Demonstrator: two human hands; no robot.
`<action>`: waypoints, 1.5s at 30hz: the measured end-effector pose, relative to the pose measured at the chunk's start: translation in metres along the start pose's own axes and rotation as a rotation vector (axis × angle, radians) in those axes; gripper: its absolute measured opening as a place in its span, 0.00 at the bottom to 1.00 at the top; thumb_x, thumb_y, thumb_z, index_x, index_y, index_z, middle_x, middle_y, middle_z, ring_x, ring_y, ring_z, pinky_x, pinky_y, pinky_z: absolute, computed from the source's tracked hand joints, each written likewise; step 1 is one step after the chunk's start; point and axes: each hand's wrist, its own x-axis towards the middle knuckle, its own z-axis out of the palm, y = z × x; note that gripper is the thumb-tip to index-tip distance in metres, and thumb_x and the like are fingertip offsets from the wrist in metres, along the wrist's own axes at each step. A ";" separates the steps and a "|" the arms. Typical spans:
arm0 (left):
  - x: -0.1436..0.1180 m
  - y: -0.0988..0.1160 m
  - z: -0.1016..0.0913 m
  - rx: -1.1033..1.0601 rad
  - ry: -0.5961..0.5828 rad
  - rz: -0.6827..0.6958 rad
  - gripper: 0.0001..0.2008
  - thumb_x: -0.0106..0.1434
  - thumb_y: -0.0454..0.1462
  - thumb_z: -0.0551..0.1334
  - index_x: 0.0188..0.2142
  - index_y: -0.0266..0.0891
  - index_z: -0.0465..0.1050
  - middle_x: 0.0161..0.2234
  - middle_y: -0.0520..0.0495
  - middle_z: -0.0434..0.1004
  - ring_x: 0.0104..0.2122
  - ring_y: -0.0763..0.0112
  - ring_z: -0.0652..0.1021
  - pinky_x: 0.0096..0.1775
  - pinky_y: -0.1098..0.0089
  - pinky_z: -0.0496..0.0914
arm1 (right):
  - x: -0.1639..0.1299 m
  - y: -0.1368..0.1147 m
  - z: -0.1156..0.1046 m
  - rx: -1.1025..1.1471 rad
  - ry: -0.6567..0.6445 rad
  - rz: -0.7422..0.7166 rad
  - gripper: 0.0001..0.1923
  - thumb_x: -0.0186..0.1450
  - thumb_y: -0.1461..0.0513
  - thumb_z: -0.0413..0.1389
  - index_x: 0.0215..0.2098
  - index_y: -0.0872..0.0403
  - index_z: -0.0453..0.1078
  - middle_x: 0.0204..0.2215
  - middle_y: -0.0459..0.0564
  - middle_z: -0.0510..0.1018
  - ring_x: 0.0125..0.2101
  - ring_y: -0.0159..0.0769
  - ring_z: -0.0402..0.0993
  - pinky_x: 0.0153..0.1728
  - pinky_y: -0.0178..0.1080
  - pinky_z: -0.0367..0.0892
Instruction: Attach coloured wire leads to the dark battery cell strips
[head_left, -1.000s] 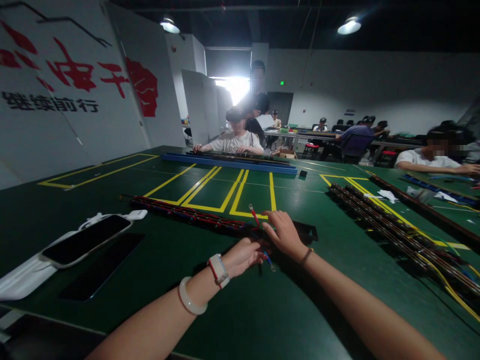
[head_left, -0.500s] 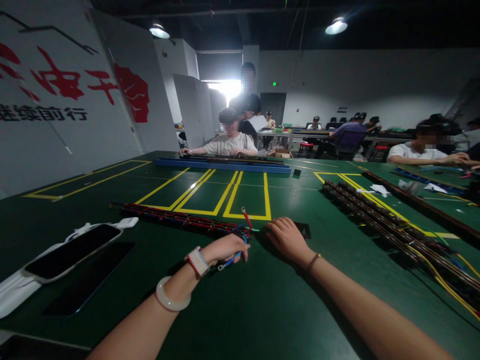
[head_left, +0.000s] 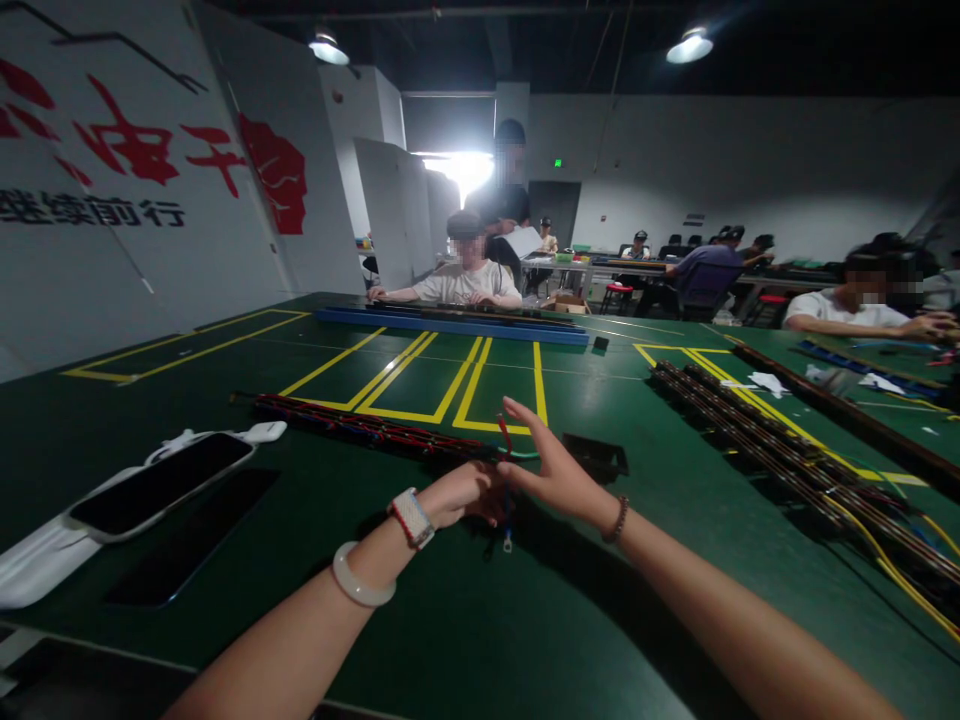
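My left hand [head_left: 461, 495] and my right hand [head_left: 551, 470] meet above the green table [head_left: 465, 620], just in front of a long black strip threaded with red and blue wires [head_left: 360, 425]. The left hand's fingers are closed around a blue wire [head_left: 508, 520] whose metal end hangs down toward the table. The right hand is lifted with its fingers spread, touching the same wires; a red wire [head_left: 505, 432] stands up between thumb and fingers. The black strip's right end [head_left: 600, 455] lies just beyond the right hand.
A phone on a white pouch [head_left: 150, 485] lies at the left. More wired strips [head_left: 787, 455] run along the right side. A blue rail [head_left: 450, 325] lies across the far side, where a seated person [head_left: 472, 275] works. Other people sit at the right and rear.
My right hand has lifted off the table and spread its fingers at the wires. The left hand moved right to meet it, and the blue wire's end now hangs down.
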 end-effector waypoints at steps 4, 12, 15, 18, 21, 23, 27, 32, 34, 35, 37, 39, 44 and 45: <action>0.000 -0.004 0.002 -0.076 -0.002 0.038 0.11 0.52 0.39 0.65 0.30 0.33 0.69 0.22 0.48 0.73 0.21 0.73 0.74 0.24 0.72 0.68 | 0.007 -0.016 0.005 0.001 0.055 0.014 0.27 0.63 0.56 0.54 0.59 0.50 0.55 0.50 0.54 0.69 0.50 0.41 0.66 0.50 0.46 0.62; 0.005 -0.003 0.004 -0.122 -0.013 -0.049 0.10 0.62 0.38 0.59 0.31 0.31 0.68 0.24 0.44 0.75 0.20 0.76 0.75 0.25 0.76 0.68 | 0.007 0.033 -0.044 -0.350 0.014 0.217 0.10 0.62 0.61 0.55 0.42 0.50 0.70 0.37 0.47 0.77 0.40 0.39 0.71 0.45 0.43 0.61; 0.005 -0.002 0.004 -0.173 -0.045 -0.044 0.09 0.64 0.37 0.57 0.33 0.30 0.69 0.28 0.42 0.77 0.22 0.76 0.76 0.27 0.76 0.69 | 0.001 0.056 -0.053 -0.407 -0.160 0.304 0.15 0.60 0.59 0.56 0.46 0.49 0.70 0.43 0.49 0.76 0.45 0.41 0.70 0.48 0.44 0.59; 0.007 -0.004 0.004 -0.241 -0.078 -0.043 0.10 0.65 0.36 0.55 0.34 0.29 0.69 0.28 0.41 0.77 0.23 0.76 0.76 0.28 0.75 0.70 | -0.008 0.070 -0.049 -0.428 -0.344 0.355 0.22 0.58 0.56 0.58 0.51 0.50 0.68 0.48 0.53 0.74 0.52 0.46 0.65 0.51 0.46 0.57; 0.009 -0.006 0.006 -0.301 -0.085 -0.052 0.10 0.66 0.35 0.54 0.35 0.29 0.70 0.29 0.41 0.77 0.22 0.76 0.76 0.28 0.76 0.69 | -0.013 0.072 -0.039 -0.435 -0.461 0.358 0.29 0.55 0.55 0.61 0.55 0.49 0.66 0.53 0.55 0.70 0.58 0.51 0.55 0.55 0.51 0.49; 0.009 -0.007 0.007 -0.314 -0.073 -0.052 0.10 0.66 0.35 0.54 0.37 0.29 0.70 0.30 0.40 0.77 0.23 0.76 0.76 0.29 0.76 0.69 | -0.015 0.069 -0.034 -0.444 -0.495 0.348 0.31 0.54 0.55 0.62 0.55 0.49 0.65 0.53 0.55 0.70 0.60 0.53 0.52 0.57 0.54 0.45; 0.007 -0.005 0.010 -0.316 -0.054 -0.047 0.09 0.65 0.34 0.54 0.38 0.28 0.70 0.32 0.38 0.78 0.24 0.76 0.76 0.30 0.75 0.69 | -0.011 0.061 -0.030 -0.478 -0.511 0.305 0.24 0.54 0.57 0.61 0.49 0.50 0.70 0.46 0.54 0.75 0.53 0.50 0.63 0.57 0.56 0.40; 0.008 -0.007 0.011 -0.421 -0.057 -0.059 0.07 0.65 0.33 0.55 0.35 0.29 0.69 0.30 0.42 0.77 0.25 0.76 0.76 0.32 0.75 0.70 | -0.006 0.045 -0.030 -0.451 -0.476 0.294 0.13 0.56 0.63 0.57 0.41 0.52 0.72 0.38 0.51 0.78 0.39 0.39 0.72 0.43 0.38 0.61; 0.009 -0.008 0.012 -0.485 -0.058 -0.067 0.07 0.65 0.34 0.56 0.33 0.31 0.68 0.26 0.46 0.75 0.25 0.76 0.76 0.33 0.76 0.70 | -0.006 0.037 -0.029 -0.452 -0.445 0.317 0.11 0.57 0.65 0.55 0.39 0.54 0.72 0.36 0.52 0.77 0.35 0.36 0.73 0.34 0.33 0.62; 0.009 -0.009 0.014 -0.512 -0.053 -0.070 0.06 0.65 0.34 0.56 0.33 0.31 0.68 0.25 0.47 0.74 0.25 0.77 0.76 0.33 0.76 0.70 | -0.007 0.032 -0.027 -0.466 -0.430 0.321 0.10 0.57 0.65 0.55 0.38 0.54 0.72 0.35 0.52 0.77 0.34 0.36 0.72 0.32 0.33 0.62; 0.010 -0.010 0.017 -0.559 -0.036 -0.077 0.06 0.65 0.34 0.56 0.34 0.32 0.68 0.26 0.48 0.74 0.25 0.78 0.75 0.33 0.77 0.69 | -0.008 0.024 -0.024 -0.503 -0.407 0.312 0.09 0.57 0.67 0.54 0.36 0.55 0.71 0.34 0.52 0.77 0.33 0.36 0.72 0.31 0.33 0.62; 0.010 -0.011 0.021 -0.593 -0.010 -0.077 0.05 0.65 0.33 0.55 0.35 0.32 0.69 0.29 0.47 0.74 0.26 0.79 0.74 0.31 0.78 0.67 | -0.010 0.016 -0.019 -0.521 -0.405 0.294 0.07 0.59 0.66 0.53 0.35 0.55 0.71 0.34 0.53 0.76 0.33 0.36 0.72 0.31 0.33 0.63; 0.012 -0.016 0.028 -0.579 0.020 -0.049 0.04 0.63 0.30 0.57 0.33 0.32 0.70 0.26 0.50 0.72 0.23 0.82 0.69 0.25 0.79 0.61 | -0.013 -0.004 -0.005 -0.604 -0.425 0.300 0.08 0.61 0.69 0.50 0.33 0.56 0.69 0.33 0.54 0.75 0.30 0.35 0.72 0.30 0.34 0.63; 0.012 -0.016 0.028 -0.563 0.016 -0.038 0.04 0.62 0.31 0.58 0.31 0.32 0.70 0.25 0.51 0.71 0.22 0.82 0.69 0.24 0.79 0.60 | -0.014 -0.008 -0.004 -0.614 -0.424 0.304 0.08 0.61 0.69 0.49 0.33 0.57 0.69 0.33 0.55 0.75 0.30 0.35 0.72 0.30 0.34 0.63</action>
